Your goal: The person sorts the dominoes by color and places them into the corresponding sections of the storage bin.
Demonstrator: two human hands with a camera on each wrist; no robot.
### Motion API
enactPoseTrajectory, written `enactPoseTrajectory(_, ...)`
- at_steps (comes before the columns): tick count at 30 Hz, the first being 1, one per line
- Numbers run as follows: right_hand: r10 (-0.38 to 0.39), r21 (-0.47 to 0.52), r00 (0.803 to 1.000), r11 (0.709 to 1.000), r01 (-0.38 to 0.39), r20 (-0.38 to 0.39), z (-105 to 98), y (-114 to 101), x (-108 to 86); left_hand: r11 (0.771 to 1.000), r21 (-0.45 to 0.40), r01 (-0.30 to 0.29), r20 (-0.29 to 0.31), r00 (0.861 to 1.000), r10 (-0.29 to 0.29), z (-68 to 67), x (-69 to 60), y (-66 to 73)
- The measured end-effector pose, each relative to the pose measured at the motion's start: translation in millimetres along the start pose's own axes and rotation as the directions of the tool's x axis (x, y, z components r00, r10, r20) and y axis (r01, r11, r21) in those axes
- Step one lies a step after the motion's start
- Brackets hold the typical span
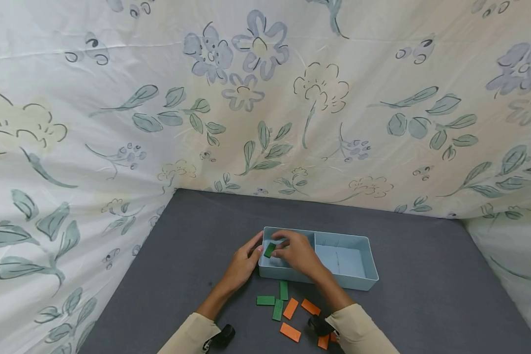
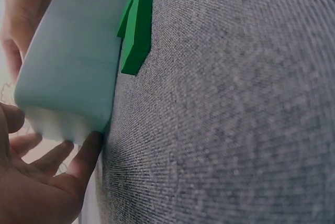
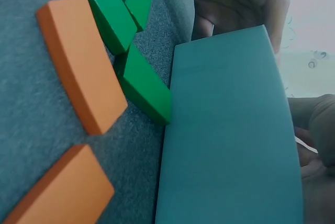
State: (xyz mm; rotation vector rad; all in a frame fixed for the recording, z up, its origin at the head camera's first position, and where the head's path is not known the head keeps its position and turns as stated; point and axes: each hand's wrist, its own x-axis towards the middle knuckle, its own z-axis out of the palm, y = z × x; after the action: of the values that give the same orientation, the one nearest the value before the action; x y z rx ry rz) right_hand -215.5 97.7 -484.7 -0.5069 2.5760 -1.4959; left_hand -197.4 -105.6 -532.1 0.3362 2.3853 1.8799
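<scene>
A light blue two-compartment box (image 1: 346, 282) sits on the dark grey table. My right hand (image 1: 297, 251) reaches over its left compartment and pinches a green block (image 1: 269, 250) between thumb and finger. My left hand (image 1: 242, 265) touches the box's left end, with its fingers spread against the end wall (image 2: 63, 122) in the left wrist view. In front of the box lie several green blocks (image 1: 265, 300) and several orange blocks (image 1: 290, 308). One green block (image 3: 144, 85) is close by the front wall in the right wrist view. The left compartment's floor is partly hidden by my right hand.
The box's right compartment (image 1: 339, 258) shows only its floor and walls. Some orange blocks (image 1: 323, 342) lie partly under my right wrist. A flowered cloth (image 1: 265, 123) hangs behind and at the sides of the grey tabletop (image 1: 416, 275).
</scene>
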Motion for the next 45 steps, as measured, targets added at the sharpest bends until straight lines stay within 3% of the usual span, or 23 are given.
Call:
enactPoseTrajectory(12, -0.051, -0.055, 0.991, 0.997, 0.044, -0.126, -12.1, 0.8, -27.6, 0.999, 0.04, -0.014, -0.014, 1.0, 0.015, 0.3, 0.6, -0.3)
enactPoseTrajectory(18, -0.075, -0.068, 0.985, 0.996, 0.065, -0.157, -21.8, 3.2, -45.9, 1.0, 0.021, 0.0, -0.018, 1.0, 0.0, 0.9, 0.4, -0.2)
enactPoseTrajectory(25, -0.065, -0.048, 0.98, 0.997, 0.057, -0.187, -33.8, 9.7, -68.7, 0.999, 0.031, -0.039, -0.007, 0.999, 0.039, 1.0, 0.6, -2.7)
enactPoseTrajectory(30, -0.095, -0.054, 0.97, 0.995, 0.085, -0.226, -43.0, 16.5, -84.4, 0.999, 0.029, -0.018, -0.003, 1.0, 0.018, 1.1, -0.7, -2.6)
enactPoseTrajectory(38, -0.119, -0.036, 0.964, 0.993, 0.114, -0.239, -57.0, 29.5, -109.1, 0.999, 0.029, -0.018, -0.01, 1.0, 0.019, 1.8, -1.8, -1.9)
enactPoseTrajectory(45, -0.092, -0.017, 0.968, 0.996, 0.091, -0.233, -63.7, 33.2, -128.5, 1.0, 0.026, -0.017, -0.015, 1.0, 0.017, 2.3, -2.1, -3.3)
